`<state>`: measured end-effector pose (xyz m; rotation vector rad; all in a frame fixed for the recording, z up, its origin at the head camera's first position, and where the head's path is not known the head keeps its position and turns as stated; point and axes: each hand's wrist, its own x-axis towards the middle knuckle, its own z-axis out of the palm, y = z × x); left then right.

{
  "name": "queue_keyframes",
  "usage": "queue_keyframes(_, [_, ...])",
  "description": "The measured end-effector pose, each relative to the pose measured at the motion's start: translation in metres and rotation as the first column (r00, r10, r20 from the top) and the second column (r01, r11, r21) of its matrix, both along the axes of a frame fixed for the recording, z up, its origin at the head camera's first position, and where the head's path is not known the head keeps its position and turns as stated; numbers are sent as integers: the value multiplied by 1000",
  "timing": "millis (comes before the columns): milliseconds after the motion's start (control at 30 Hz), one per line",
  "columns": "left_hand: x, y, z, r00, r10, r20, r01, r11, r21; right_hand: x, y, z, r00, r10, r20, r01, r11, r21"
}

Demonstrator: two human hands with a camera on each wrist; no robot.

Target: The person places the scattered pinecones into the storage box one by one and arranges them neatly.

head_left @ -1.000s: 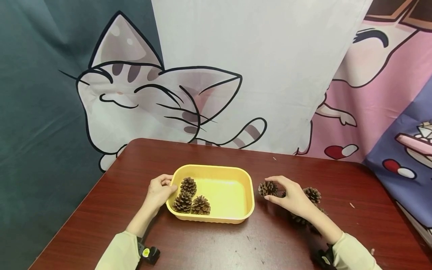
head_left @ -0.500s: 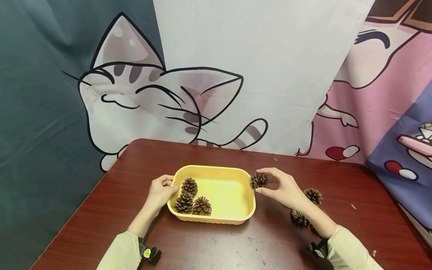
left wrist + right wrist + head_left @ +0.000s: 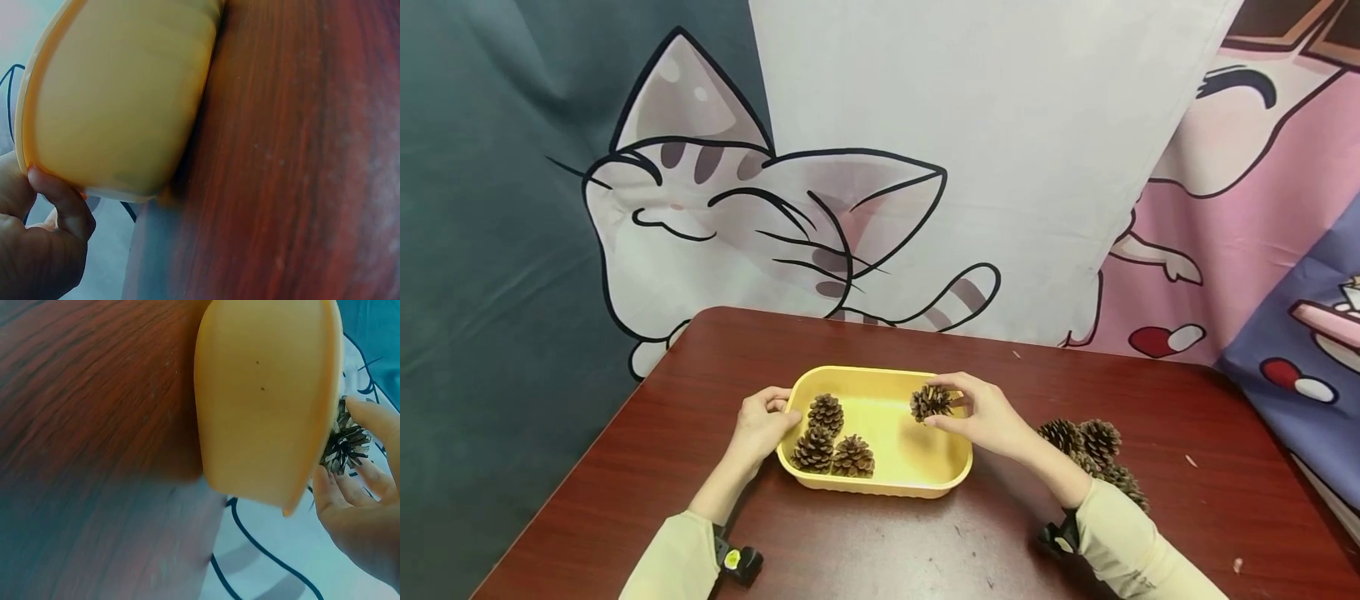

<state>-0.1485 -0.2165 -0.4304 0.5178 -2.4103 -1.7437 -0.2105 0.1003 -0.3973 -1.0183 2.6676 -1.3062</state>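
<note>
A yellow plastic basin point(image 3: 880, 486) stands on the dark red table. Its left rim is pinched by my left hand point(image 3: 762, 427), thumb over the edge; the left wrist view has that hand point(image 3: 56, 231) at the rim too. Three pine cones point(image 3: 814, 450) sit together in the basin's left end. My right hand point(image 3: 988, 417) holds another pine cone point(image 3: 929, 402) between thumb and fingers, over the right part of the basin. In the right wrist view the held pine cone point(image 3: 345, 442) shows just past the rim, partly hidden by it.
Several pine cones point(image 3: 1099, 442) are heaped on the table to the right, partly behind the right forearm. Small brown flakes lie on the wooden table point(image 3: 1210, 533). A cartoon-printed cloth point(image 3: 1037, 167) hangs behind the table's far edge.
My right hand has carried its pine cone left, from the table beside the basin across the right rim to above the inside. The left hand keeps its hold on the rim.
</note>
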Motion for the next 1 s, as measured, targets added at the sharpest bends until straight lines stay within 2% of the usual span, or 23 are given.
queue_keyframes(200, [-1, 0, -1, 1000, 5, 1, -5, 1000, 4, -6, -20, -11, 999, 40, -1, -40, 999, 13])
queue_keyframes(367, [-1, 0, -1, 1000, 5, -3, -5, 1000, 0, -8, -34, -16, 987, 132, -94, -123, 988, 91])
queue_keyframes(467, [0, 0, -1, 1000, 7, -3, -7, 1000, -4, -9, -40, -17, 978, 160, -137, -139, 979, 146])
queue_keyframes(733, [0, -2, -1, 1000, 7, -2, -7, 1000, -30, -14, -58, -21, 976, 192, -98, -168, 962, 214])
queue_keyframes(1000, [-2, -1, 1, 1000, 4, -15, -5, 996, -92, -20, -68, -25, 968, 223, -112, -191, 951, 241])
